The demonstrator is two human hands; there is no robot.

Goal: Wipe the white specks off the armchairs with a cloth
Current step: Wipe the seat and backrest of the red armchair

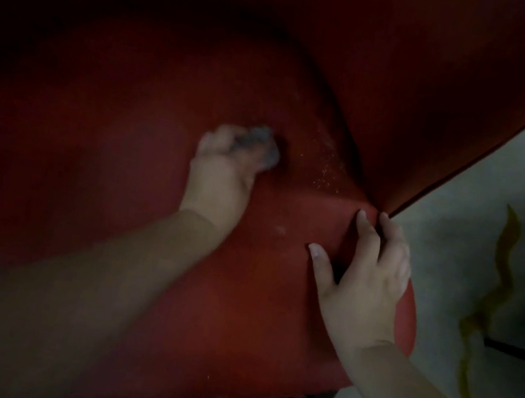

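Cloth [258, 144] bunched in left hand [219, 177] grip on armchair [105, 155] | right hand [367, 279] flat, fingers straight

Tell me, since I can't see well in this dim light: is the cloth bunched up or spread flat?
Bunched. The grey cloth shows as a wad gripped in the left hand on the red seat; blur hides detail.

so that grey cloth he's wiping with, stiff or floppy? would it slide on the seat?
Probably floppy: the grey cloth is bunched into a soft wad in the left hand, with no flat edge showing. Likely light, since the fingers alone enclose it. It may drag rather than slide, as the red seat cushion looks matte; motion blur hides its texture.
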